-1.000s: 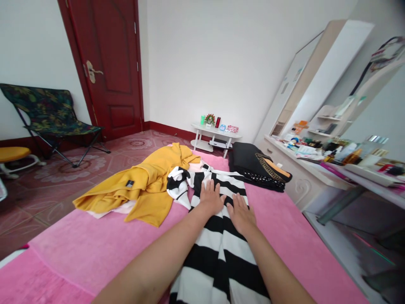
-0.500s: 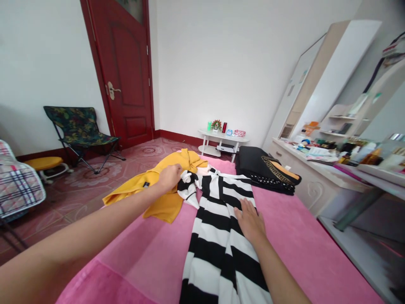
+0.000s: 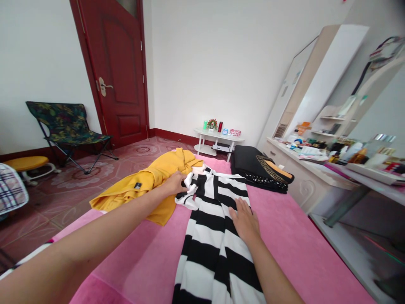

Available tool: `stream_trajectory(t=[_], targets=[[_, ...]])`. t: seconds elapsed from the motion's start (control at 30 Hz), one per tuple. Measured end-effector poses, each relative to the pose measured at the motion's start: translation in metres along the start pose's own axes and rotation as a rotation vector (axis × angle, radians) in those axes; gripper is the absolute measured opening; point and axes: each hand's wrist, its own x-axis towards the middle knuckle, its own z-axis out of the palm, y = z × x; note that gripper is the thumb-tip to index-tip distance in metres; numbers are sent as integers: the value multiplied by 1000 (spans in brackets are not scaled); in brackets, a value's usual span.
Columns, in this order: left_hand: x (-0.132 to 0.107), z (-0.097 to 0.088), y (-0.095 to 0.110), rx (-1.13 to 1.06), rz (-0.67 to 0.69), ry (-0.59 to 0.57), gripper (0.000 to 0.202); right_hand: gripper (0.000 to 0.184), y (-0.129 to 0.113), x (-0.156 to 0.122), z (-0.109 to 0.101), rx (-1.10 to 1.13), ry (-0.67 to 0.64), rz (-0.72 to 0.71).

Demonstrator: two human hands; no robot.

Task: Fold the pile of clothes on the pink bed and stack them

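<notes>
A black-and-white striped garment lies lengthwise on the pink bed cover. My right hand rests flat on it, fingers stretched out. My left hand reaches far out and is closed on the garment's crumpled sleeve at its upper left edge. That sleeve lies against a yellow garment spread over the bed's left side.
A folded black garment with gold trim sits at the bed's far right corner. A cluttered white dresser runs along the right. A small white table, a red door and a folding chair stand beyond.
My left hand left the garment's middle, reached to the left sleeve and has now drawn it slightly inward. The right hand stayed flat on the stripes.
</notes>
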Motion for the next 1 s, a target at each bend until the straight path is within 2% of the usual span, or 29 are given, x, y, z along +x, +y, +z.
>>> stream_trajectory(t=[0.1, 0.17, 0.23, 0.33, 0.4, 0.5, 0.6, 0.67, 0.73, 0.8, 0.87, 0.9, 0.93, 1.0], targets=[[-6, 0, 13, -9, 107, -7, 34, 59, 0, 0, -1, 6, 0, 2], [-11, -4, 20, 7, 131, -49, 31, 59, 0, 1, -1, 13, 1, 1], [-13, -9, 24, 53, 81, -99, 29, 59, 1, 1, 0, 25, 3, -1], [-10, -22, 19, 147, -93, -153, 33, 59, 2, 0, 1, 47, 14, -2], [-1, -35, 12, 201, -196, -190, 35, 58, 2, 0, 1, 64, 21, -1], [17, -63, 4, 249, -280, -211, 45, 57, 4, 0, 0, 87, 29, 2], [34, -99, 11, 248, -300, -190, 52, 56, 5, 0, 1, 114, 38, -1], [38, -125, 31, 151, -268, -203, 50, 56, 6, 0, 3, 147, 53, -7], [29, -149, 62, -19, -172, -248, 48, 55, 8, 1, 5, 206, 86, -15], [7, -167, 102, -129, 6, -310, 49, 52, 12, 3, 6, 319, 145, -28], [-26, -176, 144, -198, 218, -395, 56, 46, 20, 5, 6, 550, 204, -39], [-44, -175, 163, -254, 288, -515, 58, 43, 24, 6, 7, 679, 227, -37], [-61, -172, 179, -307, 321, -685, 57, 42, 29, 6, 7, 788, 249, -25], [-88, -156, 201, -352, 366, -1097, 50, 43, 37, 5, 7, 944, 311, 41]])
